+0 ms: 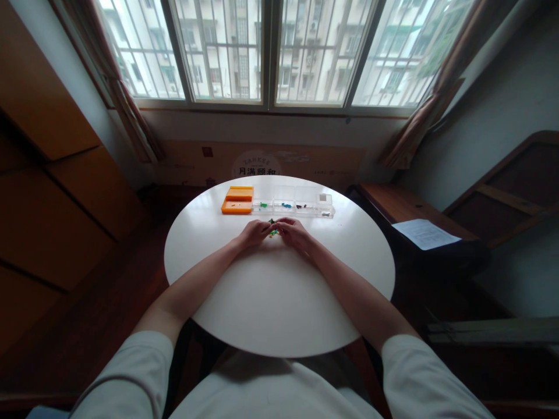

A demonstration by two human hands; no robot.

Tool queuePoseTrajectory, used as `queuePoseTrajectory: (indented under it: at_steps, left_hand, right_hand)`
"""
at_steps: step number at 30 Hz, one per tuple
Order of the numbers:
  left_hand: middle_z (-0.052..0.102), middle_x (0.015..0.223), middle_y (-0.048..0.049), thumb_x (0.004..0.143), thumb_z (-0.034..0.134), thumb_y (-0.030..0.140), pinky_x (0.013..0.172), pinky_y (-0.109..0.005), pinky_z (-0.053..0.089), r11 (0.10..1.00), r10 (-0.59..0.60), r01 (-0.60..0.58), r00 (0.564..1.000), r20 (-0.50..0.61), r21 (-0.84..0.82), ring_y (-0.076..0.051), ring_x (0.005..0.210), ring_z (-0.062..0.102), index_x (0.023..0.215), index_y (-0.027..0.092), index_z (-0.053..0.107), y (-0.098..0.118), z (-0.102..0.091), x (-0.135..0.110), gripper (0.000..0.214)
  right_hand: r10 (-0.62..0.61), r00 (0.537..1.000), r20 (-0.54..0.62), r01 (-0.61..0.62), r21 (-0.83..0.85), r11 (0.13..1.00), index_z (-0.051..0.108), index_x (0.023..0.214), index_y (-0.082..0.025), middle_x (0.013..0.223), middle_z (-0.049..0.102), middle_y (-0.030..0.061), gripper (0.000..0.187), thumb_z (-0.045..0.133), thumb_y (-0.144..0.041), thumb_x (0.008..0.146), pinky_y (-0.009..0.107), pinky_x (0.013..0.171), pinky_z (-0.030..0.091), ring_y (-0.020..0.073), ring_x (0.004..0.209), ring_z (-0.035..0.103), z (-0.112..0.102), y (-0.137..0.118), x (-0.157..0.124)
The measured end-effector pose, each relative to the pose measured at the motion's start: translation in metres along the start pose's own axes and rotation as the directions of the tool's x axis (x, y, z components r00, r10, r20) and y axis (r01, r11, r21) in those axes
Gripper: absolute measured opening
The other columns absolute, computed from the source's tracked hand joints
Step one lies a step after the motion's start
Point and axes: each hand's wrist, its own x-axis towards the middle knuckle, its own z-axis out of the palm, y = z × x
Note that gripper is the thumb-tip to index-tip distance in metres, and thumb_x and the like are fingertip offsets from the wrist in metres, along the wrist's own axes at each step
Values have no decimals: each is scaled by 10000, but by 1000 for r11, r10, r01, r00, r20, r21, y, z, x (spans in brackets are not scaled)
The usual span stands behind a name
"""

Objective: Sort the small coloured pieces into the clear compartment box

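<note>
Both of my hands meet over the white round table (271, 302), just in front of a row of small boxes. My left hand (257, 232) has its fingers curled, the tips pressed together. Close against it, my right hand (295, 231) is closed in a similar pinch. A small dark green bit shows between the fingertips, too small to name, and which hand grips it is unclear. Beneath the fingers lies a little pile of green, yellow and blue pieces (274, 233), partly hidden by the hands.
An open orange box (237, 199) with a few orange bits stands beyond my hands. Beside it, clear boxes (283, 210) hold green pieces (264, 205), blue pieces (286, 205) and dark pieces (301, 206). A paper sheet (424, 233) lies on a wooden bench at right.
</note>
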Motion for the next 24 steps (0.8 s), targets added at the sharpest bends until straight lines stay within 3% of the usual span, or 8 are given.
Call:
queuePoseTrajectory:
  at_steps: [24]
  left_hand:
    - [583,579,-29,893,269,508,524,-217,249,998,-4,3,1000,-16,-62,-102,519,470,707,138,653,0,-1,0,565]
  right_hand:
    - [11,1000,1,-11,-38,999,638,645,-134,554,543,-3,252,744,-336,537,228,485,304,69,503,425,-1,2,1]
